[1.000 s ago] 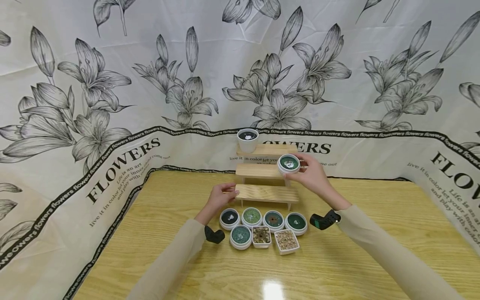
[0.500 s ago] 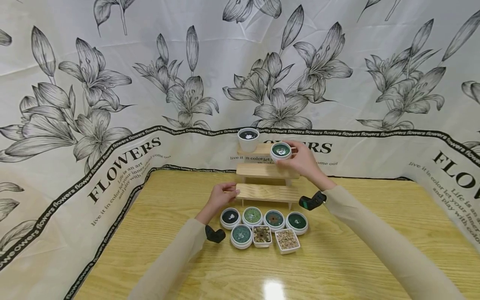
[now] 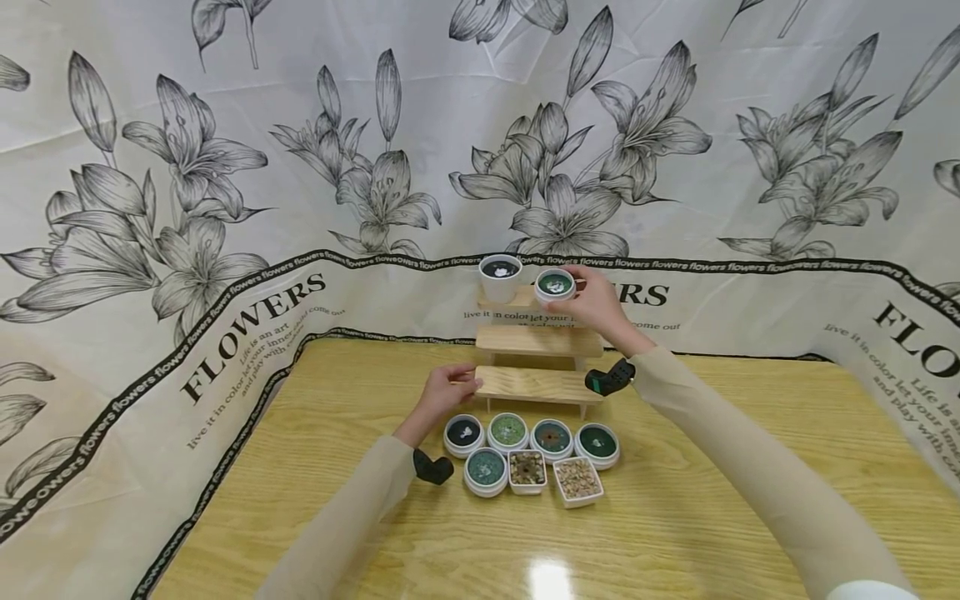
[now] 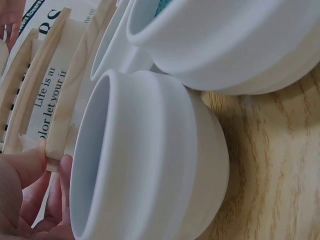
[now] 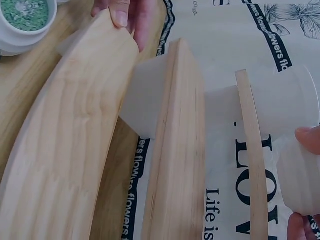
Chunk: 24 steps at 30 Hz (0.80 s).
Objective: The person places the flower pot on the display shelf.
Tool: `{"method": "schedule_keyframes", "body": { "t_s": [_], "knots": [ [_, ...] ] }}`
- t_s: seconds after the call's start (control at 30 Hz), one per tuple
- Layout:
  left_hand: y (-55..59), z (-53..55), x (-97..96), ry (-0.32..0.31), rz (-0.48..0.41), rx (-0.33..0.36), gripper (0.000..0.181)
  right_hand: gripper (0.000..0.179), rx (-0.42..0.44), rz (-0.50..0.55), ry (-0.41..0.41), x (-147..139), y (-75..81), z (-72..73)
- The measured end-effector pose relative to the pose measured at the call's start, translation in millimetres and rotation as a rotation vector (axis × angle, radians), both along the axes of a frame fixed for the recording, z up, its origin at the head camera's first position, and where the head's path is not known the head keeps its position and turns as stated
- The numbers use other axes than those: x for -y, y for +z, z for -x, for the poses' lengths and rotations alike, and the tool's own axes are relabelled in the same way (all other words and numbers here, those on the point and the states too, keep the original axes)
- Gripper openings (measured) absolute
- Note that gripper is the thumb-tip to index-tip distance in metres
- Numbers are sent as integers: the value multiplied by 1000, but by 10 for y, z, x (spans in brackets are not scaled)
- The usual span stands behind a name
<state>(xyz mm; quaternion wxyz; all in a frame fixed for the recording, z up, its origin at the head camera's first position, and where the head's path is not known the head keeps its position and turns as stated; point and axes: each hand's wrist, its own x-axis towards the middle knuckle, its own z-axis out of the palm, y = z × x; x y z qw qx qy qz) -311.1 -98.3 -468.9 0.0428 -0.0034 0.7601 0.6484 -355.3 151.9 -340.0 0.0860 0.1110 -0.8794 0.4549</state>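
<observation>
My right hand (image 3: 600, 302) grips a small white pot (image 3: 555, 286) with a dark green, white-flecked filling. It is at the top tier of a three-tier wooden display stand (image 3: 536, 383); whether its base touches the board I cannot tell. Left of it on that tier stands a white pot (image 3: 500, 283) with a dark filling. My left hand (image 3: 442, 392) pinches the left end of the lowest board (image 4: 62, 115) between thumb and fingers. The right wrist view shows the held pot's white side (image 5: 297, 175) beyond the top board.
Before the stand, several round white pots (image 3: 551, 439) form a row on the wooden table (image 3: 360, 367). Nearer are another round pot (image 3: 486, 472) and two square ones, one with mixed stones (image 3: 527, 471), one with pale gravel (image 3: 578, 481). A flower-printed cloth (image 3: 375, 317) hangs behind.
My right hand has carried the green-filled pot left and up to the top tier, near the dark-filled pot. My left hand keeps its hold on the lowest board.
</observation>
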Motion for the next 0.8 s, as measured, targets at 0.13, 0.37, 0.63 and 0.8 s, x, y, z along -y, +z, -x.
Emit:
{"method": "schedule_keyframes", "body": {
  "t_s": [0.13,0.37,0.63,0.8],
  "knots": [
    [11,-13,-7,-3,3,-2,37,69,10,11,-13,18,-15,65],
    [3,-18,-13,-19,6,-26,37,67,23,35,-14,46,-61,108],
    [23,-19,-5,-13,6,-23,37,70,37,74,-14,80,-68,143],
    [20,-12,5,-10,3,-25,37,70,43,86,-15,110,-68,168]
  ]
}}
